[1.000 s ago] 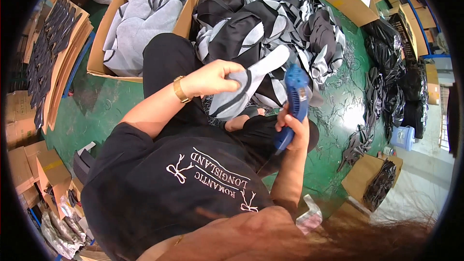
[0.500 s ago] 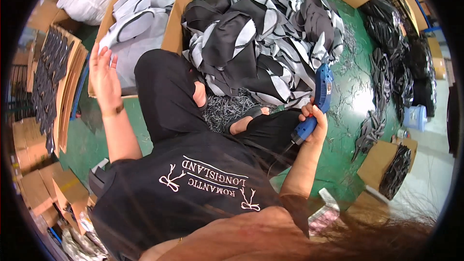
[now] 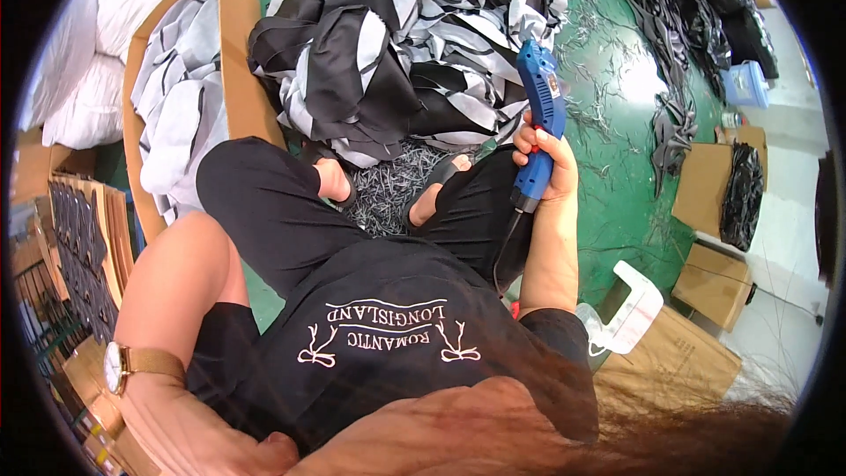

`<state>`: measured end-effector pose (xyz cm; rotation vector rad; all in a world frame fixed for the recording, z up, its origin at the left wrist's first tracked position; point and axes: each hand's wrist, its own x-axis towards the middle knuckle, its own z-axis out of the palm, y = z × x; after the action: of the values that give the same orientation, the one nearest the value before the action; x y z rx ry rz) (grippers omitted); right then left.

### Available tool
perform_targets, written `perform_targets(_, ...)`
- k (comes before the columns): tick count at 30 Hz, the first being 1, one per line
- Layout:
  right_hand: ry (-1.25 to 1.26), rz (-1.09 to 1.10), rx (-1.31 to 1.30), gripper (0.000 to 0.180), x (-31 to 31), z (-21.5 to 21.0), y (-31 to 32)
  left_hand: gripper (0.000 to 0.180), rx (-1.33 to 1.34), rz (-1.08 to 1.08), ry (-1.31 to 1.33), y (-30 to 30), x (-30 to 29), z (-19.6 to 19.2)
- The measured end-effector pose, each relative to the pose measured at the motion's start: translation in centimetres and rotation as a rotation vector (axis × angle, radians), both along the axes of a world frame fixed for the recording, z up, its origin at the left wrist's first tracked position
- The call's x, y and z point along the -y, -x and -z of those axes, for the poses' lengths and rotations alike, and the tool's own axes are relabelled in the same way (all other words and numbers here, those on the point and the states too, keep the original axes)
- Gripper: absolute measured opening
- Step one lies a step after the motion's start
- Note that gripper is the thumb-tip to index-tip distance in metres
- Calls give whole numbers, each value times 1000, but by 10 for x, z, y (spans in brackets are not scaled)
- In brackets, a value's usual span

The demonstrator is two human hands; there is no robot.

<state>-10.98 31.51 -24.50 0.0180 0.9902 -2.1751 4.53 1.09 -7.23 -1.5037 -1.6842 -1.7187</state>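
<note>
My right hand (image 3: pixel 548 163) grips a blue handheld electric tool (image 3: pixel 539 101) by its handle, tip pointing up, its cord hanging down over my right thigh. It hovers at the edge of a big heap of black and grey fabric pieces (image 3: pixel 397 44). My left hand (image 3: pixel 198 441) is low at my left side near the picture's lower edge, a gold wristwatch (image 3: pixel 115 367) on the wrist. Its fingers are partly hidden, so I cannot tell whether it holds anything. I sit cross-legged in black clothes, and thin offcuts (image 3: pixel 388 189) lie between my feet.
A cardboard box (image 3: pixel 231 79) holding grey pieces stands at my left, with white sacks (image 3: pixel 84 62) behind it. Cartons of stacked black pieces (image 3: pixel 84 251) line the left edge. On the green floor to the right lie cardboard boxes (image 3: pixel 709 189), a white plastic holder (image 3: pixel 627 307) and dark fabric piles (image 3: pixel 696 18).
A second ago my left hand held a grey piece in front of me. It swung out left over the box and now sits low beside me. The right hand stays on the blue tool.
</note>
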Motion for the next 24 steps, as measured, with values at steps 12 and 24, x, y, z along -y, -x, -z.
perform_targets(12,27,-60,38,47,3,0,12,26,492,-122,39,111,-35,47)
perform_targets(24,9,-80,76,49,18,-2,23,34,923,-287,40,134,-21,84)
